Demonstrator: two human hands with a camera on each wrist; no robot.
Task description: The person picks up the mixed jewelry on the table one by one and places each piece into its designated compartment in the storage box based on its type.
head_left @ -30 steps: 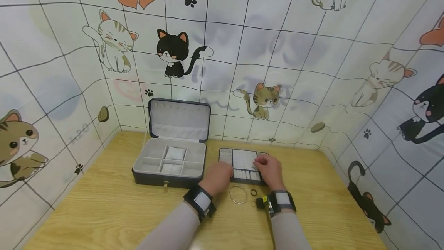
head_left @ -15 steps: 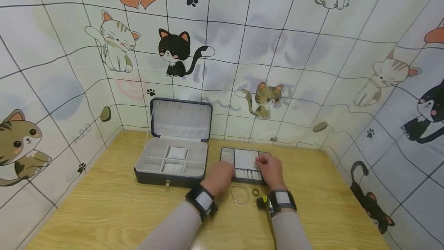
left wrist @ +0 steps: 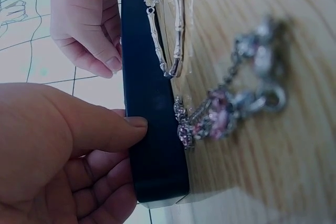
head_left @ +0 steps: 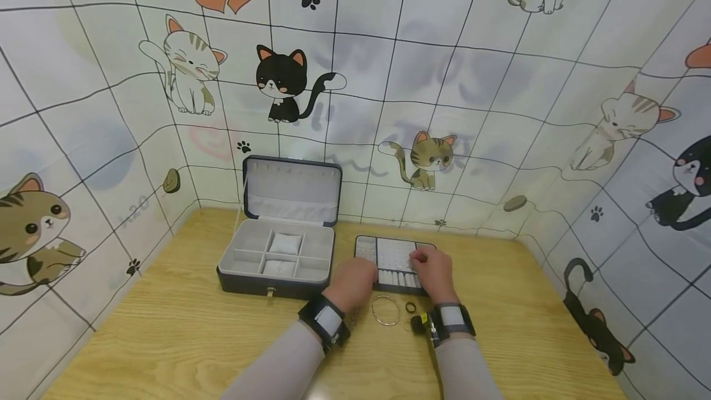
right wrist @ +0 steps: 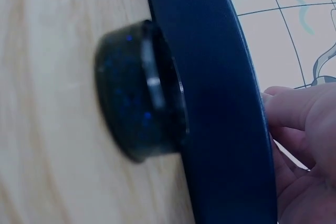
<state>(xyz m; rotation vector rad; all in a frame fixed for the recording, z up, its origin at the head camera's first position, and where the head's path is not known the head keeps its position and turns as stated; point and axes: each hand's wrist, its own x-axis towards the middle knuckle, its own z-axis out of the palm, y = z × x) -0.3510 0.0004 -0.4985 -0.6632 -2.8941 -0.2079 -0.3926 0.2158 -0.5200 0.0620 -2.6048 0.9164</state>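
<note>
Head view is showing me my left hand (head_left: 353,281) gripping the near-left edge of the dark jewelry tray (head_left: 392,252) lying on the desk (head_left: 166,338), while my right hand (head_left: 434,271) is pinching into its compartments beside the open jewelry box (head_left: 278,258).

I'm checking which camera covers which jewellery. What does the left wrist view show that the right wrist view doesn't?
Only the left wrist view: a silver bangle, a pink-stoned chain, and the left hand with its thumb on the tray's side. Only the right wrist view: a dark ring on the table, against the tray. Both: the dark tray, the wooden table and the right hand.
</note>
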